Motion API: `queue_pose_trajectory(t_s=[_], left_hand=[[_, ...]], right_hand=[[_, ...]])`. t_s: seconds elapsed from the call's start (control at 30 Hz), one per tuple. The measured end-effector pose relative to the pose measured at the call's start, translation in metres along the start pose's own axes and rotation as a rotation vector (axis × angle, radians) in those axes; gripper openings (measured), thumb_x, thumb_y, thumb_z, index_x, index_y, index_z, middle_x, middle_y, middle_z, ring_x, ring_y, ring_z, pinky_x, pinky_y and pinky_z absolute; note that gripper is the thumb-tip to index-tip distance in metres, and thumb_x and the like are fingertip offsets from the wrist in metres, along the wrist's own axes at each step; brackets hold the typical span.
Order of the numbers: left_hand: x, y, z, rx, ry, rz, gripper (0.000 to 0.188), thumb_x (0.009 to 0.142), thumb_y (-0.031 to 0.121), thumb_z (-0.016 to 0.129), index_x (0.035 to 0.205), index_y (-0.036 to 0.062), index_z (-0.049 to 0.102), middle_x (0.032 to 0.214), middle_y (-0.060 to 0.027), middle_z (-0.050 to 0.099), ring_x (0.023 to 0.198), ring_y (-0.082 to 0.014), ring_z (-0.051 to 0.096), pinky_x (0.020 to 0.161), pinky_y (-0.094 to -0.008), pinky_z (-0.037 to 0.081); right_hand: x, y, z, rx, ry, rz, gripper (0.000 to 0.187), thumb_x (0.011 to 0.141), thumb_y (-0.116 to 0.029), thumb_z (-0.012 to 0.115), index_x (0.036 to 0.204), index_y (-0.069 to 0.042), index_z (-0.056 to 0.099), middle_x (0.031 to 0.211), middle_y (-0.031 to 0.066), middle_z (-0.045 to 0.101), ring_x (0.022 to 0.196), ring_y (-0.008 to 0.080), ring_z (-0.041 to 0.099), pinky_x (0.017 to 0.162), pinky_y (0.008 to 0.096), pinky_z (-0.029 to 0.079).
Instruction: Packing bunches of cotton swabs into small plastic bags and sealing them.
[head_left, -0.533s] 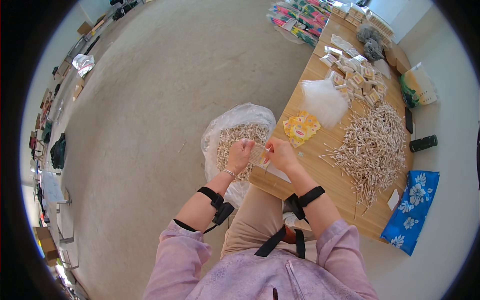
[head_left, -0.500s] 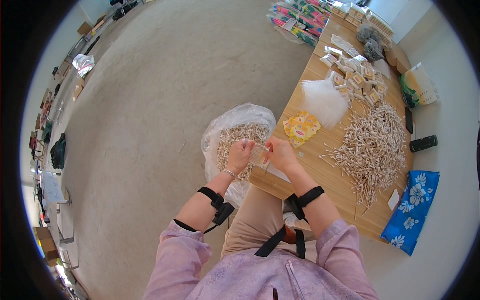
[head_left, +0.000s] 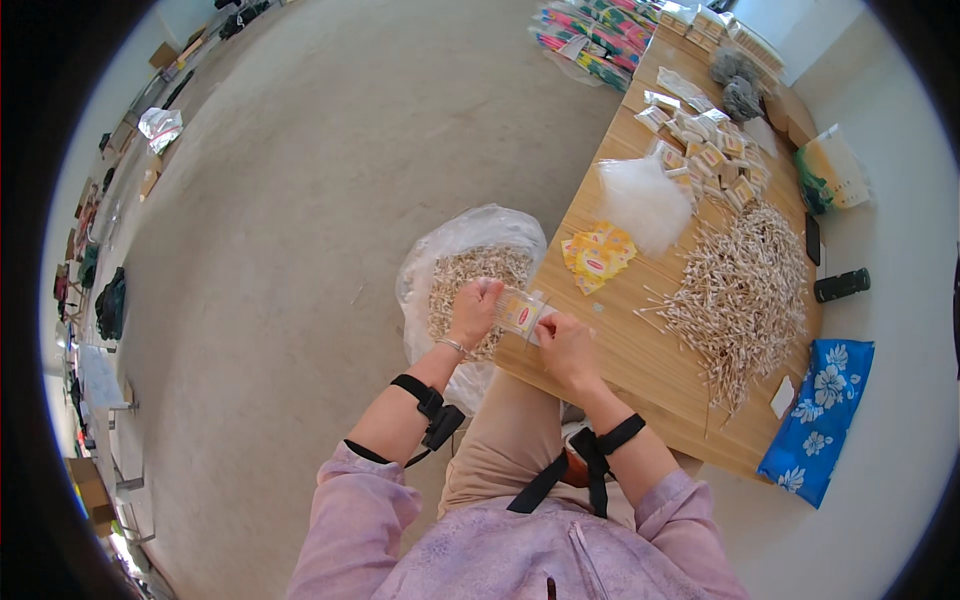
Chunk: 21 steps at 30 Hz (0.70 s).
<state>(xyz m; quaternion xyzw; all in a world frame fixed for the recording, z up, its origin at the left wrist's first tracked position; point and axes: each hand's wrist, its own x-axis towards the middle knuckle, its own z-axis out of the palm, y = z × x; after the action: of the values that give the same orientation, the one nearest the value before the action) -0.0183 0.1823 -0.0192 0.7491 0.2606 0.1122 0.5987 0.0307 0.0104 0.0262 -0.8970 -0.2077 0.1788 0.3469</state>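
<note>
My left fingers [head_left: 492, 289] pinch the packet [head_left: 519, 313] at nine o'clock, apparently steadying it for my right fingers [head_left: 547, 328], pinching its edge at four.

We count two hands [head_left: 474, 314], one held packet [head_left: 519, 313], one swab heap [head_left: 748, 305], one large open bag [head_left: 415, 283], one blue package [head_left: 820, 420], one black cylinder [head_left: 842, 285].

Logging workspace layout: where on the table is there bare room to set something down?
The wooden table is mostly bare between the right hand, yellow cards and cotton-swab pile, and narrowly left of the swab packets. Crowded: around the clear bags, packets and pile.
</note>
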Motion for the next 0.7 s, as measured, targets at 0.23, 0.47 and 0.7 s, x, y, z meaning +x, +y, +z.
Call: queue_pose_trajectory(t_s=[0.23, 0.47, 0.7], left_hand=[[0.003, -0.004, 0.002, -0.018, -0.03, -0.028, 0.032, 0.093, 0.028, 0.056, 0.083, -0.0025, 0.062, 0.07, -0.0018, 0.062, 0.063, -0.0069, 0.051, 0.058, -0.0262, 0.044], [0.005, 0.004, 0.006, 0.038, -0.018, -0.044, 0.03, 0.093, 0.027, 0.056, 0.086, -0.0016, 0.063, 0.07, -0.0009, 0.061, 0.063, -0.0069, 0.05, 0.057, -0.0256, 0.043], [0.013, -0.032, -0.001, -0.065, -0.02, -0.034, 0.028, 0.093, 0.025, 0.055, 0.085, 0.0012, 0.065, 0.074, 0.0019, 0.062, 0.064, -0.0047, 0.051, 0.057, -0.0239, 0.043]], right_hand=[[0.004, -0.007, 0.021, 0.051, 0.177, -0.149, 0.009, 0.078, -0.01, 0.064, 0.08, 0.0, 0.062, 0.078, 0.0175, 0.063, 0.077, 0.034, 0.061, 0.069, 0.0408, 0.047], [0.006, -0.007, 0.021, 0.049, 0.21, -0.156, 0.012, 0.08, -0.014, 0.064, 0.086, -0.003, 0.063, 0.08, 0.0147, 0.062, 0.08, 0.0335, 0.06, 0.07, 0.0408, 0.047], [-0.011, -0.01, 0.023, -0.008, 0.296, -0.044, 0.022, 0.08, -0.014, 0.063, 0.101, -0.007, 0.061, 0.092, 0.0113, 0.056, 0.082, 0.0308, 0.059, 0.071, 0.0405, 0.048]])
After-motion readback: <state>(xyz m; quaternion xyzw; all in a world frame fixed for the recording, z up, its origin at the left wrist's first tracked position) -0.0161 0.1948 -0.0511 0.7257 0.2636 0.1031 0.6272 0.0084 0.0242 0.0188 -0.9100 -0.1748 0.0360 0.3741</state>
